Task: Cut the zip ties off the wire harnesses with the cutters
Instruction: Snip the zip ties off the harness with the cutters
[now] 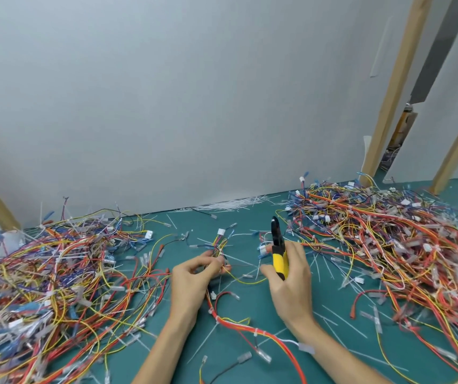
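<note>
My left hand [194, 275] pinches a wire harness [233, 325] of red, yellow and dark wires near its white connector end [221, 232]. The harness trails toward me across the green mat, with white zip ties [257, 332] still around it. My right hand [291, 275] grips the cutters [279, 249] by their yellow and black handles. The black jaws point up and away, a hand's width right of the harness and apart from it.
A big tangle of harnesses [50, 286] covers the mat on the left, and another pile [388, 239] lies on the right. Cut white zip-tie pieces [230, 205] lie along the grey wall's base and scattered over the green mat [250, 300]. Wooden posts [394, 87] stand at the right.
</note>
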Action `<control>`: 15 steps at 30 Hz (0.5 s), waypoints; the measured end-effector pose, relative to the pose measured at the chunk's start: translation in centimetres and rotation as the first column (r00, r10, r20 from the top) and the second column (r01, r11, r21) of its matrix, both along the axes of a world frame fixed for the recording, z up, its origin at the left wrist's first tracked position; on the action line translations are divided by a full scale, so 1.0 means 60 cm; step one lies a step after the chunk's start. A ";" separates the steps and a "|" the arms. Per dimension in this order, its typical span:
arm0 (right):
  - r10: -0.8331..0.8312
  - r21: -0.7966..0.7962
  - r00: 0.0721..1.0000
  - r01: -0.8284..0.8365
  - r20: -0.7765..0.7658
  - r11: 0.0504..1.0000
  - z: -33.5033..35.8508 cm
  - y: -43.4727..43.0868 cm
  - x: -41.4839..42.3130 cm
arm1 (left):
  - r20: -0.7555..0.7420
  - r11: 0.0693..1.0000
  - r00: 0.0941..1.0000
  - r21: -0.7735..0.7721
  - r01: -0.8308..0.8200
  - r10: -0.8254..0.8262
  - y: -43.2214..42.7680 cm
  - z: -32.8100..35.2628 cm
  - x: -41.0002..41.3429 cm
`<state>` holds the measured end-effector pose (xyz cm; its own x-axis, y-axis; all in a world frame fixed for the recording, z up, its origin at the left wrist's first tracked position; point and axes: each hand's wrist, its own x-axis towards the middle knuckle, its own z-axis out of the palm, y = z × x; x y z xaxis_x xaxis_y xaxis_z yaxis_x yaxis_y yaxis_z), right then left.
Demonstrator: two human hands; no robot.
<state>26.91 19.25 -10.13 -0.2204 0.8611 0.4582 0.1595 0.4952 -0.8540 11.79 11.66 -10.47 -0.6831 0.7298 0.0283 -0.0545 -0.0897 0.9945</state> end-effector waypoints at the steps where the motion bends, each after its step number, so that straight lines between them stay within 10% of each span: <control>1: -0.016 0.028 0.999 0.015 0.028 0.999 -0.002 0.000 -0.001 | -0.008 1.000 1.000 0.007 0.006 -0.006 0.001 -0.001 -0.003; 8: -0.126 0.204 0.989 0.109 0.072 0.973 -0.004 0.016 0.006 | 0.075 0.991 0.994 0.104 -0.082 0.074 0.001 -0.008 -0.008; 15: -0.070 0.027 0.990 0.067 0.125 0.997 -0.008 0.037 0.010 | -0.156 0.948 0.939 0.130 -0.290 0.308 -0.002 -0.009 0.002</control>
